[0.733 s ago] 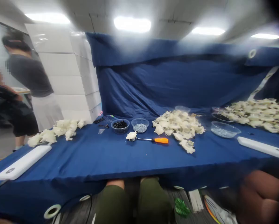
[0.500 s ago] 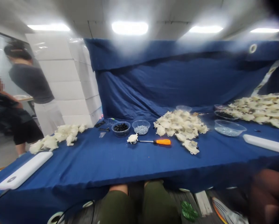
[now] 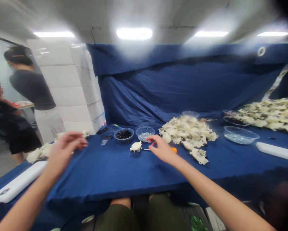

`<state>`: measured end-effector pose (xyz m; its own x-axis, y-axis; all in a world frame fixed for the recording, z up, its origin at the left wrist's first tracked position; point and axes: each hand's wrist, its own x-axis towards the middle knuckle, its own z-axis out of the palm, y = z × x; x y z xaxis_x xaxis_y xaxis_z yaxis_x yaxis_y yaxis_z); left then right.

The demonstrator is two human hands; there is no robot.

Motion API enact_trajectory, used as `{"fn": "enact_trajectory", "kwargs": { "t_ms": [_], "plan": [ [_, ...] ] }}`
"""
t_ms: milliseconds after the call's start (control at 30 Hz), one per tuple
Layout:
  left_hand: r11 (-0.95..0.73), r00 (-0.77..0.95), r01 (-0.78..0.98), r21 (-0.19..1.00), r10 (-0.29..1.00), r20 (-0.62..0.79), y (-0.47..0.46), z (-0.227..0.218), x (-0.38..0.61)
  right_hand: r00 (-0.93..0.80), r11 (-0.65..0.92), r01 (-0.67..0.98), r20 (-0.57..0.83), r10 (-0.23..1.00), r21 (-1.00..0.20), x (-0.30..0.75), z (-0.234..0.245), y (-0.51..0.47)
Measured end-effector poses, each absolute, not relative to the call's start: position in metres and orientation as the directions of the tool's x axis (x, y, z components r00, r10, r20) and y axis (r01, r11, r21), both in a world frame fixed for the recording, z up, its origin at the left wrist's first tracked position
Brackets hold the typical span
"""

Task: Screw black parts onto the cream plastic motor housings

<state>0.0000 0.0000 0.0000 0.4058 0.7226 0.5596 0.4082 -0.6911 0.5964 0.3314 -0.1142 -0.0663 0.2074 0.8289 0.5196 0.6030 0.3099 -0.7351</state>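
My right hand [image 3: 161,148] hovers over the blue-covered table [image 3: 115,170], fingers apart and empty, just above the orange-handled screwdriver [image 3: 174,149] and right of a single cream plastic piece [image 3: 135,146]. My left hand [image 3: 63,149] is raised over the left part of the table, fingers loosely spread and blurred, holding nothing, near a small heap of cream pieces [image 3: 41,150]. A large pile of cream pieces [image 3: 188,130] lies right of my right hand. Behind the single piece stand a bowl of black parts [image 3: 124,134] and a bowl of small silvery parts [image 3: 145,133].
White flat bars lie at the left [image 3: 16,183] and right [image 3: 276,150] table edges. More clear bowls [image 3: 240,134] and another cream pile [image 3: 270,114] sit at the right. A blue cloth backdrop hangs behind. Two people [image 3: 30,93] stand at the left, beside stacked white boxes.
Both my arms have come into view and reached over the table; before, no hands showed. The view has tilted slightly downward.
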Motion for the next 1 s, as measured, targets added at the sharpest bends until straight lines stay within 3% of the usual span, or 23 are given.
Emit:
{"fn": "enact_trajectory", "kwargs": {
  "t_ms": [167, 400, 567, 600, 633, 700, 767, 867, 1000],
  "plan": [
    [-0.754, 0.818, 0.255, 0.605, 0.502, 0.281, 0.037, -0.042, 0.072, 0.109, 0.21, 0.706, 0.397, 0.911, -0.676, 0.332, -0.111, -0.045],
    [-0.617, 0.858, 0.143, 0.774, 0.467, 0.214, 0.079, -0.104, 0.127, -0.124, 0.368, 0.646, 0.383, 0.915, -0.669, 0.335, -0.107, -0.013],
    [-0.349, 0.851, 0.023, 0.937, 0.499, 0.165, 0.092, -0.114, 0.126, -0.041, 0.332, 0.49, 0.359, 0.932, -0.806, 0.328, -0.11, 0.002],
    [-0.272, 0.848, -0.016, 0.962, 0.506, 0.157, 0.091, -0.113, 0.124, -0.019, 0.321, 0.447, 0.35, 0.936, -0.835, 0.325, -0.113, 0.001],
    [-0.074, 0.862, -0.104, 0.992, 0.491, 0.127, 0.09, -0.112, 0.123, 0.006, 0.313, 0.392, 0.342, 0.94, -0.865, 0.322, -0.116, -0.001],
    [0.192, 0.881, -0.224, 0.956, 0.458, 0.115, 0.086, -0.11, 0.12, 0.105, 0.284, 0.242, 0.315, 0.943, -0.928, 0.316, -0.122, -0.008],
    [0.344, 0.882, -0.283, 0.896, 0.459, 0.102, 0.082, -0.109, 0.119, 0.166, 0.243, 0.195, 0.276, 0.947, -0.95, 0.313, -0.127, -0.016],
    [0.445, 0.891, -0.294, 0.846, 0.449, 0.073, 0.078, -0.111, 0.119, 0.195, 0.216, 0.184, 0.251, 0.948, -0.959, 0.311, -0.13, -0.023],
    [0.445, 0.899, -0.298, 0.844, 0.428, 0.092, 0.076, -0.113, 0.12, 0.176, 0.207, 0.15, 0.232, 0.957, -0.967, 0.311, -0.131, -0.025]
  ]
}}
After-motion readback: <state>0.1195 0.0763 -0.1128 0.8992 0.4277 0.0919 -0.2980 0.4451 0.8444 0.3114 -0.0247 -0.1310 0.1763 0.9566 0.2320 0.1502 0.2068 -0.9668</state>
